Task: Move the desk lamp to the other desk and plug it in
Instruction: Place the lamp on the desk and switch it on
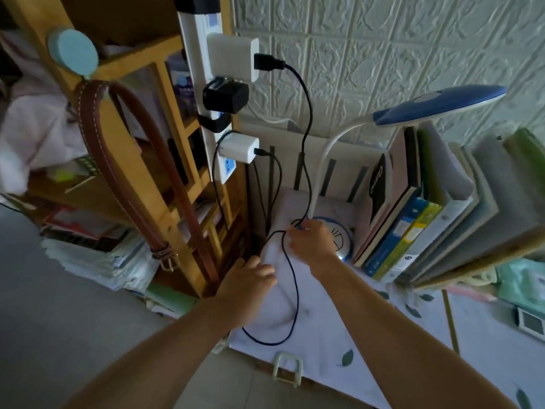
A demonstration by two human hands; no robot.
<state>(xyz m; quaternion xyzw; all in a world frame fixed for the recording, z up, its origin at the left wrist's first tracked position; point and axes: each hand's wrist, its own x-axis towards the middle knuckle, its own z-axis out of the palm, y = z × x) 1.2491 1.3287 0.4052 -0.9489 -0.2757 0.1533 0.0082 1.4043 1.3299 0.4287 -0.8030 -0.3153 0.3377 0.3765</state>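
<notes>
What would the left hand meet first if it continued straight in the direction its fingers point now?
Probably the black cable lying on the cloth just beyond the left hand; depth is unclear, so it may pass above.

Place: home study corner
Signs: upright row of books and folders (413, 219), wooden lattice shelf (165, 119), white wall-mounted power strip (203, 84), leaf-print cloth tabletop (383, 335)

Wall: white embossed panels (383, 39), far right.
Shelving: wooden unit (141, 160), left, brown belt (129, 172) hanging on it.
Floor: pale grey (59, 320), near left.
Light: soft, even.
</notes>
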